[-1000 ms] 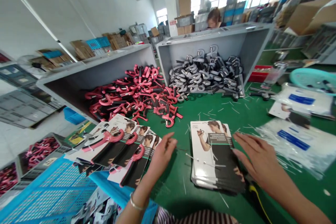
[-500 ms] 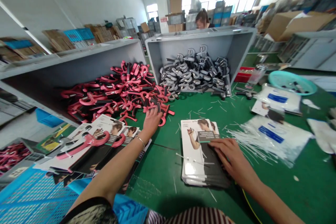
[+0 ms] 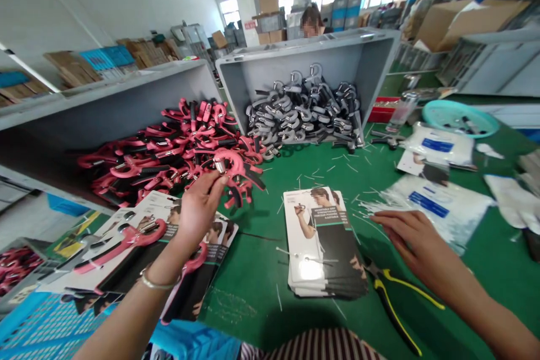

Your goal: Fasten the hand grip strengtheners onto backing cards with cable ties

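Note:
My left hand (image 3: 202, 202) is closed on a pink hand grip (image 3: 232, 163), lifted in front of the pile of pink grips (image 3: 169, 146). My right hand (image 3: 411, 230) reaches toward loose white cable ties (image 3: 371, 208); its fingertips are at their edge, and whether they pinch one is too small to tell. Between the hands lies a stack of printed cards (image 3: 324, 247) with a few ties on top. Yellow-handled pliers (image 3: 388, 287) rest right of the stack. At the left, more cards (image 3: 126, 259) carry pink grips.
A grey crate (image 3: 291, 56) on its side holds grey grips; another grey crate (image 3: 50, 118) stands behind the pink ones. Plastic bags (image 3: 439, 208) and a turquoise dish (image 3: 459, 118) are at the right. A blue basket (image 3: 37, 320) is at lower left. A person (image 3: 312, 19) is beyond.
My left hand has come back from the pink pile, lifting a grip. My right hand has moved right, off the card stack to the ties, and the pliers now show.

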The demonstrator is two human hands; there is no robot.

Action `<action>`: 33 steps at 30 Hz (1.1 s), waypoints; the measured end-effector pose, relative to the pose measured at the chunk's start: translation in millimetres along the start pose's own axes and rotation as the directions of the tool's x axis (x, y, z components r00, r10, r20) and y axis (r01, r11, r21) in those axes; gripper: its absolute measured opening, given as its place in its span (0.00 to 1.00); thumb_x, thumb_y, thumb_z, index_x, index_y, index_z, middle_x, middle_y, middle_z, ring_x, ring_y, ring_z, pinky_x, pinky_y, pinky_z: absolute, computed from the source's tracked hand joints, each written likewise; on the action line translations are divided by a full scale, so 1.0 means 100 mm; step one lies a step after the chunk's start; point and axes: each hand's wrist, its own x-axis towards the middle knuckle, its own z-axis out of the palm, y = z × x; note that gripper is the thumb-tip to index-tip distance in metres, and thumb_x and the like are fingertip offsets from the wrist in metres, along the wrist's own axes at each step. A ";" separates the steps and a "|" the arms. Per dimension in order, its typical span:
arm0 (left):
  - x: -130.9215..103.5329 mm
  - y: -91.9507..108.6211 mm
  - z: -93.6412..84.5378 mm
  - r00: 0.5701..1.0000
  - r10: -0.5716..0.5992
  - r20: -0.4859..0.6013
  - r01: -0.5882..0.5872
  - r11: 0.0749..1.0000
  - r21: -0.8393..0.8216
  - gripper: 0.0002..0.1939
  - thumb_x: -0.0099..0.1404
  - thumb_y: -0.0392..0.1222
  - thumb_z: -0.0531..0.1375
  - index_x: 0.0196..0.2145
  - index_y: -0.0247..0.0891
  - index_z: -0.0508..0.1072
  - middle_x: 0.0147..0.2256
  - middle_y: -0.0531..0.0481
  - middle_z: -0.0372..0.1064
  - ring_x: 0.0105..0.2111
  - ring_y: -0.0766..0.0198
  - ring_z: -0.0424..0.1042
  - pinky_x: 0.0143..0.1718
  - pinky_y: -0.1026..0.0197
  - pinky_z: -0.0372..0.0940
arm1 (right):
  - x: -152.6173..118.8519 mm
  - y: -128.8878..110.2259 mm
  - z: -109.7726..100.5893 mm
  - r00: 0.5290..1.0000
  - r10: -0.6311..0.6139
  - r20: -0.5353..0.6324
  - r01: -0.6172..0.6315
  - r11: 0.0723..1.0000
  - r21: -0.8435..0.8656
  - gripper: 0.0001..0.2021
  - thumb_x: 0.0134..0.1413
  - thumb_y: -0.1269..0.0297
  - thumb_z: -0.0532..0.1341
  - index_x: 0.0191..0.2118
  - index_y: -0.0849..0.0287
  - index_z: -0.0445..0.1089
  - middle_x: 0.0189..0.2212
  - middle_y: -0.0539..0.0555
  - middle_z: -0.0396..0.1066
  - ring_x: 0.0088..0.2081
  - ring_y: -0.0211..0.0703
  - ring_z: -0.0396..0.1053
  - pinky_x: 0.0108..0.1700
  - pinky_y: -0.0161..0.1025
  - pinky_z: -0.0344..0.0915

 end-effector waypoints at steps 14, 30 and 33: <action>-0.37 0.83 0.98 0.834 0.067 0.547 0.151 0.927 -0.344 0.14 0.65 0.48 0.57 0.28 0.37 0.75 0.29 0.48 0.72 0.32 0.60 0.68 0.35 0.61 0.61 | 0.38 -0.69 0.27 0.827 0.189 0.529 -0.494 0.695 0.523 0.19 0.62 0.50 0.56 0.53 0.55 0.66 0.24 0.47 0.69 0.20 0.39 0.65 0.22 0.34 0.62; -0.41 0.93 1.17 0.861 0.281 0.425 -0.058 0.883 -0.465 0.05 0.66 0.37 0.61 0.36 0.42 0.78 0.39 0.52 0.77 0.43 0.61 0.71 0.52 0.56 0.57 | 0.35 -0.87 0.56 0.995 -0.031 0.097 -0.007 0.929 0.370 0.04 0.63 0.67 0.59 0.39 0.53 0.72 0.41 0.53 0.73 0.45 0.46 0.68 0.50 0.44 0.64; -0.47 0.92 1.16 0.874 0.256 0.414 -0.025 0.872 -0.488 0.05 0.66 0.37 0.61 0.36 0.42 0.78 0.36 0.52 0.78 0.41 0.61 0.72 0.49 0.57 0.59 | 0.39 -0.86 0.59 0.997 -0.008 0.082 -0.026 0.915 0.404 0.04 0.63 0.66 0.60 0.38 0.53 0.72 0.38 0.52 0.73 0.44 0.45 0.68 0.49 0.44 0.63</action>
